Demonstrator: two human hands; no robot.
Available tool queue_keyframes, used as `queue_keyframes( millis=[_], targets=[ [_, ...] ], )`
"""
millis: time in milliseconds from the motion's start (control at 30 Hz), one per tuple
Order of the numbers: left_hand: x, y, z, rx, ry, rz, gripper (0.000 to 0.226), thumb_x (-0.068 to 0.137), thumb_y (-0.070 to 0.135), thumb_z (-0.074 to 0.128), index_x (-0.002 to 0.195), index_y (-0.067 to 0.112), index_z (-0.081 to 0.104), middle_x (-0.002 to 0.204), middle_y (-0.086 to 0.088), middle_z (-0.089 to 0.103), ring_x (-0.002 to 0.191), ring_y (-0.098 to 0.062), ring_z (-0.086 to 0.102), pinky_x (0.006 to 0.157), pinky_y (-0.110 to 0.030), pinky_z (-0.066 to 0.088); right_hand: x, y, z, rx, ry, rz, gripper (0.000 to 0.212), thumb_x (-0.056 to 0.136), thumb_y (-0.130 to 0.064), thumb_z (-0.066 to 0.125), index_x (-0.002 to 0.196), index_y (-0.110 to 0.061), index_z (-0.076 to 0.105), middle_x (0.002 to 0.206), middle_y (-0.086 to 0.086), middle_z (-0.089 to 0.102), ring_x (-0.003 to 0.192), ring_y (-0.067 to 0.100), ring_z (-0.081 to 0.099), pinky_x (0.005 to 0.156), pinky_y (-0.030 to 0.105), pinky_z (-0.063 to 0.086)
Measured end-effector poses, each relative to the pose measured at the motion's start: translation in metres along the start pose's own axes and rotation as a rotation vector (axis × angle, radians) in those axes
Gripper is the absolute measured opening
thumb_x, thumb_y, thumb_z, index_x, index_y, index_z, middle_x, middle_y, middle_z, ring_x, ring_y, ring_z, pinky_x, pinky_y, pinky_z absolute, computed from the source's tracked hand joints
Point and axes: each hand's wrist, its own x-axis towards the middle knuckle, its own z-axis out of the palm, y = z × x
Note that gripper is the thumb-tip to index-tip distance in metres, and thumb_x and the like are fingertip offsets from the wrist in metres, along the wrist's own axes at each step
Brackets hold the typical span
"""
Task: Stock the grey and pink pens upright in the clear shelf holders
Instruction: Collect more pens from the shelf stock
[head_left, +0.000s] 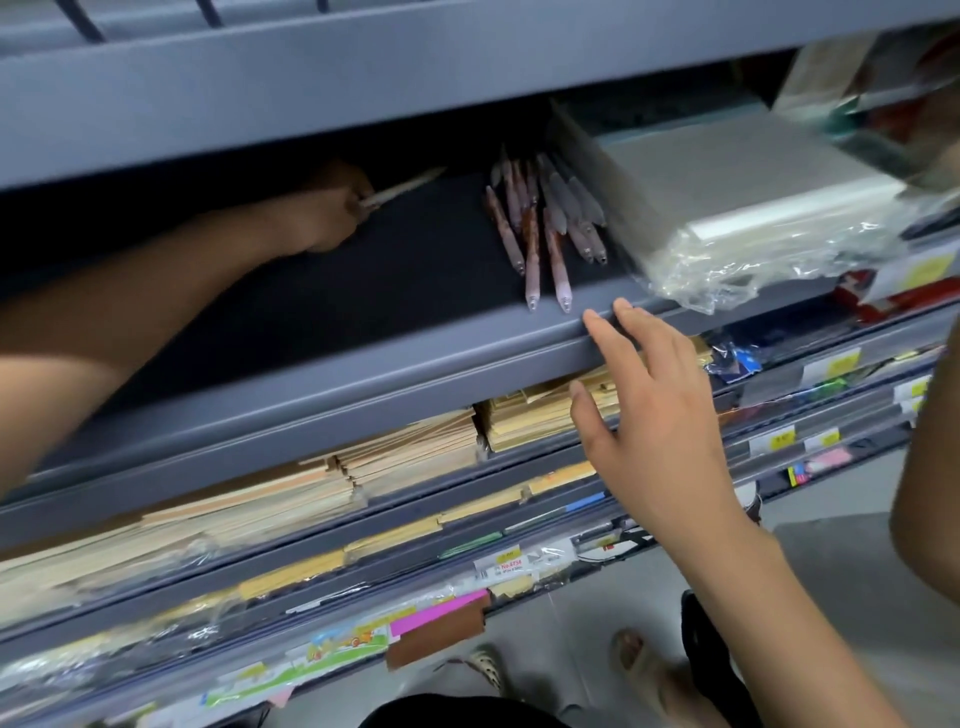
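Two hands reach the shelf (363, 374): left hand (332, 208) grips one pen (400, 189); right hand (660, 405), fingers (605, 338) spread, hovers beside loose pens (545, 228).

Plastic-wrapped grey stack (753, 208) on a grey shelf (363, 379); tan envelope stacks (410, 457) beneath.

left hand (332, 208): shadowed inside the shelf (363, 379), fingers mostly hidden round a pale pen (402, 188)
pale pen: motion-blurred, colour unclear
heap of pens (545, 218): far ends smeared, count uncertain
price labels (836, 364): print too small to read
left arm (130, 322): cut off by the left edge
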Motion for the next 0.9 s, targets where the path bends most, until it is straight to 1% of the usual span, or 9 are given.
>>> queue_keyframes(
  millis=[133,200,267,400,500,600,667,767,900],
  targets=[
    [-0.014,-0.015,-0.014,-0.026,-0.034,-0.011,0.03,0.089,-0.016,0.058,0.118,-0.011,0.06,0.119,-0.031,0.061,0.106,-0.044,0.058,0.077,-0.032,0.041,-0.001,-0.001,0.002,0.024,0.02,0.001,0.054,0.091,-0.022,0.06,0.142,-0.009,0.047,0.144,0.014,0.045,0.134,0.031,0.04,0.105,0.052,0.041],
    [-0.016,-0.017,-0.019,-0.046,-0.023,0.012,0.032,0.087,-0.017,0.059,0.118,-0.008,0.059,0.108,-0.024,0.06,0.093,-0.034,0.056,0.067,-0.028,0.041,-0.001,-0.003,0.003,0.028,0.033,0.005,0.054,0.09,-0.02,0.061,0.141,-0.008,0.047,0.143,0.014,0.045,0.134,0.031,0.038,0.107,0.05,0.04],
    [-0.017,-0.019,-0.022,-0.075,-0.013,0.045,0.03,0.089,-0.015,0.059,0.117,-0.005,0.06,0.099,-0.017,0.058,0.077,-0.023,0.054,0.055,-0.016,0.041,0.0,-0.004,0.004,0.029,0.037,0.014,0.055,0.09,-0.019,0.062,0.141,-0.008,0.047,0.143,0.014,0.045,0.133,0.03,0.037,0.108,0.048,0.039],
    [-0.009,-0.028,-0.029,-0.2,0.021,0.035,0.028,0.096,-0.009,0.055,0.124,-0.006,0.059,0.09,-0.014,0.059,0.066,-0.006,0.047,0.056,-0.013,0.038,0.0,-0.005,0.004,0.027,0.043,0.01,0.054,0.089,-0.017,0.061,0.14,-0.007,0.048,0.142,0.015,0.046,0.132,0.03,0.037,0.108,0.047,0.039],
    [-0.006,-0.031,-0.031,-0.263,-0.075,0.064,0.032,0.096,-0.009,0.055,0.128,-0.011,0.056,0.097,-0.008,0.061,0.075,0.004,0.058,0.071,-0.008,0.041,0.0,-0.004,0.004,0.021,0.059,-0.002,0.052,0.089,-0.014,0.06,0.14,-0.006,0.049,0.141,0.016,0.047,0.131,0.032,0.039,0.107,0.048,0.039],
    [-0.005,-0.016,-0.022,-0.266,-0.076,0.129,0.025,0.097,0.003,0.061,0.121,-0.003,0.067,0.119,-0.01,0.066,0.108,-0.011,0.059,0.086,-0.004,0.04,0.0,-0.004,0.006,-0.023,0.07,0.008,0.054,0.089,-0.015,0.061,0.141,-0.009,0.048,0.141,0.015,0.047,0.13,0.032,0.04,0.102,0.048,0.04],
    [-0.002,0.0,-0.01,-0.298,-0.059,0.162,0.022,0.1,0.007,0.06,0.119,0.003,0.07,0.127,-0.002,0.064,0.118,-0.009,0.054,0.09,0.003,0.035,0.001,-0.005,0.007,-0.059,0.071,0.024,0.054,0.089,-0.02,0.061,0.141,-0.013,0.049,0.141,0.014,0.047,0.128,0.031,0.041,0.096,0.049,0.04],
    [0.001,0.025,0.01,-0.308,-0.014,0.177,0.029,0.103,0.001,0.045,0.118,0.004,0.07,0.136,-0.007,0.061,0.129,-0.015,0.053,0.107,-0.013,0.034,0.002,-0.004,0.006,-0.091,0.064,0.022,0.051,0.092,-0.03,0.058,0.14,-0.018,0.05,0.14,0.011,0.047,0.125,0.029,0.043,0.094,0.048,0.038],
    [0.003,0.054,0.03,-0.334,0.062,0.131,0.032,0.107,0.014,0.042,0.136,0.01,0.055,0.127,-0.016,0.063,0.121,-0.025,0.056,0.093,-0.019,0.037,0.01,-0.004,0.0,-0.108,0.078,0.014,0.047,0.095,-0.048,0.052,0.134,-0.024,0.056,0.135,0.009,0.05,0.122,0.029,0.045,0.097,0.048,0.034]
  ],
)
